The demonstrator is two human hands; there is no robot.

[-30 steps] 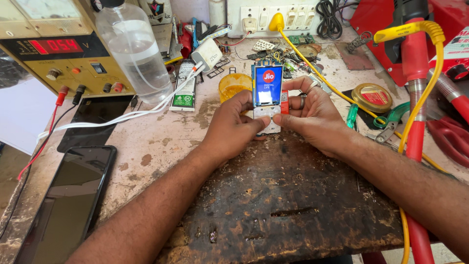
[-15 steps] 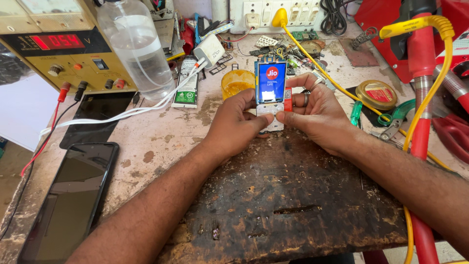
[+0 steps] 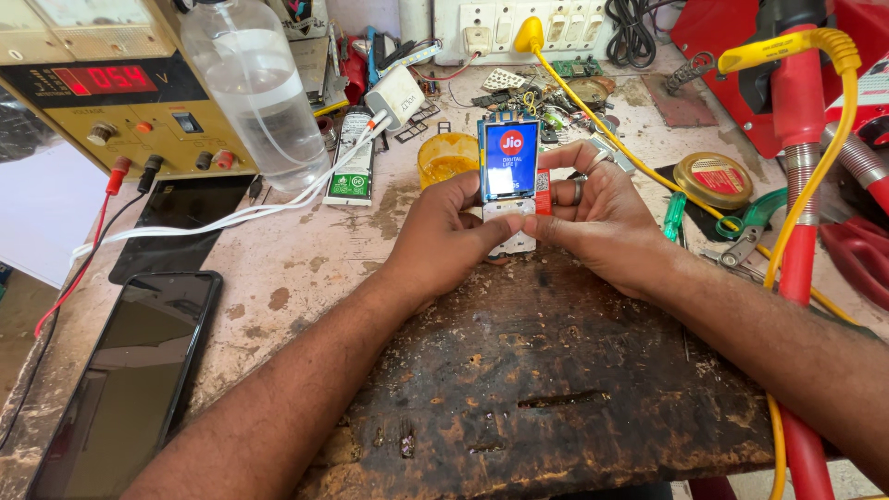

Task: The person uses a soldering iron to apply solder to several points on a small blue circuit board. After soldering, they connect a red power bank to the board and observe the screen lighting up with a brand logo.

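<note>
The left hand (image 3: 444,231) and right hand (image 3: 597,218) close on a small phone (image 3: 511,181) from either side, both clamped on it, thumbs pressing the pale lower part while the fingers brace the back. Held this way, the phone stands upright just above the tabletop (image 3: 306,268), with its lit blue screen tilted toward the wearer, so the display can be read while the thumbs work. A ring sits on one right finger. Whether the thumbs press keys or a loose panel is hard to tell, since they cover that part. Under the wrists lies a dark, scorched wooden board (image 3: 546,398), seemingly a work pad that spares the surface. Just behind the phone sits a yellow tub (image 3: 444,159), within easy reach. To the left, a white cable (image 3: 241,215) runs past a clear plastic bottle (image 3: 255,93) and a power supply (image 3: 111,93) with a red readout. Two dark slabs, a larger phone (image 3: 134,380) and a black panel (image 3: 185,222), lie flat well to the left, away from the hands. On the right, a yellow cable (image 3: 815,176) loops over a red stand (image 3: 796,241), near a round tin (image 3: 711,178).
</note>
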